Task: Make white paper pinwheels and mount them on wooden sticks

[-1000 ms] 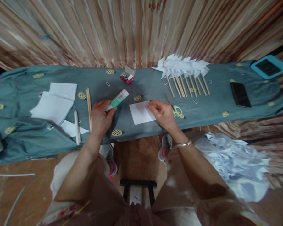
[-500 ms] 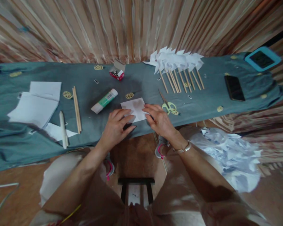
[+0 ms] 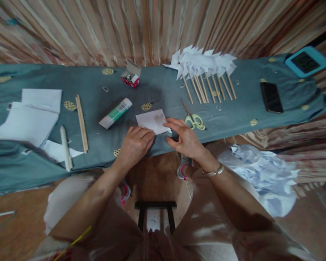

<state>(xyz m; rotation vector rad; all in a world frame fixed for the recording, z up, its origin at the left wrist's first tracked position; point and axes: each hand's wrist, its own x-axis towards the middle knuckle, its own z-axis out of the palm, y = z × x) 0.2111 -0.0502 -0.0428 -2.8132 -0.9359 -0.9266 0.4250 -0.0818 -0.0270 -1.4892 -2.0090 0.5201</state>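
A small white paper [image 3: 152, 120] lies on the green cloth in front of me, its right part raised in a small fold. My left hand [image 3: 137, 143] is closed at its lower left edge, fingers together and fingertips on the paper. At the right edge, my right hand [image 3: 183, 137] touches the paper with its fingers apart. Just right of that hand lie scissors [image 3: 193, 119] with pale green handles. A green and white glue stick [image 3: 116, 113] rests to the upper left of the paper.
White sheets [image 3: 29, 121], a white pen-like tool [image 3: 66, 148] and wooden sticks [image 3: 82, 123] lie left. Behind are an open red box [image 3: 130, 80] and a row of paper pinwheels [image 3: 203, 65]. A phone [image 3: 271, 97] and blue-framed device [image 3: 306, 62] lie right.
My left hand has drawn its fingers together on the paper's lower edge. The right fingers have shifted slightly, and the paper's right side is now lifted. The view has moved a little.
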